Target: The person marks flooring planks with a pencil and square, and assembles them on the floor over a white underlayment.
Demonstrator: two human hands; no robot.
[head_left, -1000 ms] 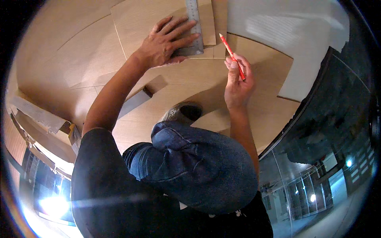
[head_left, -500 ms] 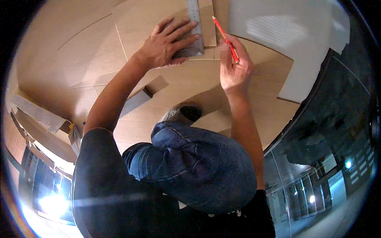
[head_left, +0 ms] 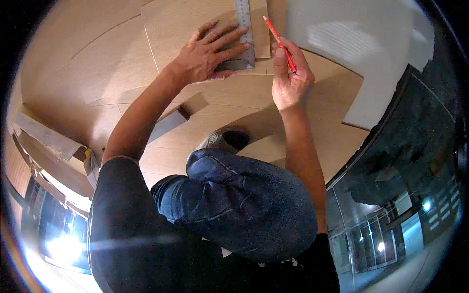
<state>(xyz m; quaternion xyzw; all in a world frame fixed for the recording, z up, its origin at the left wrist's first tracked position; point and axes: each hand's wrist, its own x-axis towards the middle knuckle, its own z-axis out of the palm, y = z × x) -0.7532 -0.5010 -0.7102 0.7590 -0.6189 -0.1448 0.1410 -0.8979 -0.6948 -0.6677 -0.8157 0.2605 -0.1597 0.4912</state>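
Observation:
My left hand point(head_left: 207, 52) lies flat with its fingers spread over a loose wood-coloured plank point(head_left: 176, 24). Its fingertips press on a metal try square point(head_left: 245, 36), whose ruled blade runs away from me near the plank's right edge. The square's thicker arm is partly under my palm. To the right, my right hand point(head_left: 293, 80) grips a red pencil point(head_left: 279, 43) between thumb and fingers. The pencil's sharpened tip points up and left, just beside the plank's right edge. Whether the tip touches anything I cannot tell.
Laid wood-look flooring point(head_left: 234, 102) spreads under my hands, ending in a stepped edge at the right beside grey-white underlay point(head_left: 337, 29). A metal bar point(head_left: 169, 123) lies near my left forearm. My shoe point(head_left: 227, 139) is on the flooring. A dark surface point(head_left: 415, 132) borders the right.
The whole view has shifted slightly. Both hands keep their places on the square and the pencil, with the pencil tip still close to the plank's right edge.

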